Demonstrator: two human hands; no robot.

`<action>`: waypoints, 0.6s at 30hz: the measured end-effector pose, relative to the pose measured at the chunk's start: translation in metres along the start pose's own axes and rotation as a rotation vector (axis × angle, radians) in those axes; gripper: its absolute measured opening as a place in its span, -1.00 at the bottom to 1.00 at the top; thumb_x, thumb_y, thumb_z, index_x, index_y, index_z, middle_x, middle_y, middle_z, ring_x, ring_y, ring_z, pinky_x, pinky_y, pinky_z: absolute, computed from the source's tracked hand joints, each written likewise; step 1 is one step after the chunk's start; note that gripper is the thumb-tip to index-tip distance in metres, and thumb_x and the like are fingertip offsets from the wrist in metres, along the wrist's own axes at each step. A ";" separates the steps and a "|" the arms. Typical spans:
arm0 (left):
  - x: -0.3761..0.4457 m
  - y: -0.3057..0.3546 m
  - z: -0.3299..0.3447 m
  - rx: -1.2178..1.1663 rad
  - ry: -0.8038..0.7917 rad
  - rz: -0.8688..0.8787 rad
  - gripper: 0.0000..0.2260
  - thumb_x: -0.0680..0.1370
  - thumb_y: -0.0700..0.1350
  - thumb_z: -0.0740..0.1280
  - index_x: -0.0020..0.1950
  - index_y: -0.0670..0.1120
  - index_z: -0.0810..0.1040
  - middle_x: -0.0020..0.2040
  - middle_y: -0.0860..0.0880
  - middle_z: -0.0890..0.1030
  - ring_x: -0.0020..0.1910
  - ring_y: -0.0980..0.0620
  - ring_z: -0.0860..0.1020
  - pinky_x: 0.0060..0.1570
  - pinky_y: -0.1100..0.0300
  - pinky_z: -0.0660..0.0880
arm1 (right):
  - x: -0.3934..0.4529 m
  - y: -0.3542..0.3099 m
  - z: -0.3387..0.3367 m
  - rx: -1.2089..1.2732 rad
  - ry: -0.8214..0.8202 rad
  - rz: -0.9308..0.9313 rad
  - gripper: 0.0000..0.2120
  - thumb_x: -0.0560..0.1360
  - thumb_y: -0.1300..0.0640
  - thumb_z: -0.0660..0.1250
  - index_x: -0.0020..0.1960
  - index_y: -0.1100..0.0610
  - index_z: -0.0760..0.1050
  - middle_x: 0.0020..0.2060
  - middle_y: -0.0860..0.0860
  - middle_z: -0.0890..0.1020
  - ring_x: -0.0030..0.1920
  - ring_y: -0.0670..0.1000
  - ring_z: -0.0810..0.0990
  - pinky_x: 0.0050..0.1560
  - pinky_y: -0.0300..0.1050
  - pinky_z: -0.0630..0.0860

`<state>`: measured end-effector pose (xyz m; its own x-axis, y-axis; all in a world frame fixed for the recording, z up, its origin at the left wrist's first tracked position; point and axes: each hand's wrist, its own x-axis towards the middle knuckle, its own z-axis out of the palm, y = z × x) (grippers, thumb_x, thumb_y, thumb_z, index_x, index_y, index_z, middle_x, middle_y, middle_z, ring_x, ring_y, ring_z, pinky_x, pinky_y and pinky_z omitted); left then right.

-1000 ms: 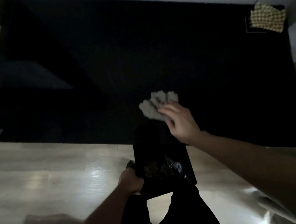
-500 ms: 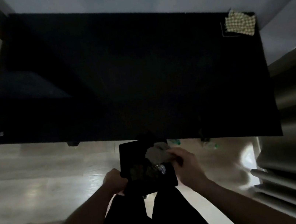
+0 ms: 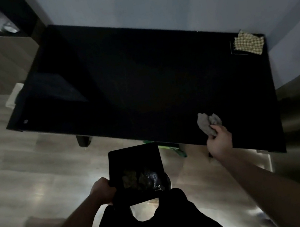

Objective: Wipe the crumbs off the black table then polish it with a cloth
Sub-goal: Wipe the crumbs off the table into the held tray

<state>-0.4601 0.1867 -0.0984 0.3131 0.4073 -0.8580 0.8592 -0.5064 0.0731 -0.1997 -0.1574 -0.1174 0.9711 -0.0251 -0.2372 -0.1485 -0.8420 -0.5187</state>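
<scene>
The rectangular black table (image 3: 141, 87) stands against a pale wall, its long near edge facing the person. The right hand (image 3: 219, 142) is positioned at the near right portion of the tabletop, with fingers and thumb curled round a crumpled grey cloth (image 3: 208, 122); the free bulk of the cloth lies on the table surface just beyond the fingers. The left hand (image 3: 102, 189) is clenched on the left edge of a flat black rectangular tray (image 3: 135, 160), which is held below and in front of the near table edge, apart from it, above the person's dark-clothed legs. The near half of the tray carries a dim brownish mass and a crinkled shiny piece; the material of either cannot be determined in the low light. A folded yellow-and-white checked cloth (image 3: 249, 44) rests on the far right corner of the table, well apart from the grey cloth. A green object (image 3: 176, 148) lies on the light wood-pattern floor (image 3: 36, 170) under the near table edge, between the tray and the right hand; its type cannot be identified.
</scene>
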 end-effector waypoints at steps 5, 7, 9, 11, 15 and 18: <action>0.002 -0.020 -0.005 -0.020 0.033 -0.015 -0.75 0.44 -0.17 0.34 -0.45 -0.11 0.45 -0.41 -0.09 0.52 -0.08 -0.17 0.70 -0.30 0.19 0.41 | -0.068 -0.076 0.047 0.061 -0.382 -0.060 -0.65 0.55 0.21 0.36 0.32 0.01 0.57 0.15 -0.03 0.62 0.19 0.03 0.60 0.14 -0.13 0.51; 0.003 -0.031 -0.009 -0.030 0.025 -0.009 -0.75 0.43 -0.16 0.34 -0.45 -0.12 0.45 -0.43 -0.08 0.51 -0.16 -0.18 0.68 -0.34 0.19 0.39 | -0.108 -0.111 0.068 0.144 -0.622 -0.152 -0.71 0.59 0.17 0.36 0.29 -0.01 0.59 0.08 -0.11 0.65 0.11 -0.08 0.62 0.04 -0.27 0.50; 0.005 -0.047 -0.016 -0.047 0.024 -0.001 -0.76 0.43 -0.16 0.33 -0.44 -0.13 0.45 -0.42 -0.07 0.51 -0.24 -0.16 0.63 -0.36 0.19 0.39 | -0.143 -0.136 0.088 0.235 -0.707 -0.253 -0.71 0.57 0.21 0.36 0.26 0.03 0.64 0.11 -0.09 0.69 0.12 -0.11 0.64 0.12 -0.28 0.54; 0.009 -0.068 -0.023 -0.083 0.025 0.004 -0.77 0.43 -0.16 0.33 -0.43 -0.14 0.47 -0.38 -0.09 0.54 -0.17 -0.17 0.68 -0.33 0.19 0.41 | -0.167 -0.153 0.100 0.297 -0.696 -0.257 -0.73 0.57 0.21 0.37 0.23 0.03 0.65 0.10 -0.09 0.70 0.13 -0.15 0.65 0.18 -0.26 0.56; 0.021 -0.122 -0.044 -0.121 0.011 0.042 -0.83 0.44 -0.13 0.34 -0.26 -0.19 0.65 -0.24 -0.16 0.69 -0.10 -0.14 0.70 -0.28 0.19 0.47 | -0.195 -0.182 0.108 0.275 -0.551 -0.151 -0.76 0.58 0.20 0.38 0.20 0.01 0.66 0.05 -0.11 0.71 0.07 -0.15 0.64 0.07 -0.37 0.50; 0.034 -0.171 -0.063 -0.132 0.023 0.070 -0.82 0.44 -0.11 0.36 -0.26 -0.19 0.67 -0.22 -0.18 0.71 -0.15 -0.12 0.70 -0.30 0.19 0.47 | -0.213 -0.202 0.118 0.244 -0.452 -0.098 -0.76 0.57 0.16 0.37 0.21 0.00 0.64 0.03 -0.10 0.71 0.05 -0.10 0.65 0.01 -0.29 0.48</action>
<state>-0.5706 0.3355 -0.1080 0.3815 0.3924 -0.8369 0.8803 -0.4304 0.1995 -0.3983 0.0813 -0.0595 0.8132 0.3280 -0.4808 -0.1523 -0.6774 -0.7197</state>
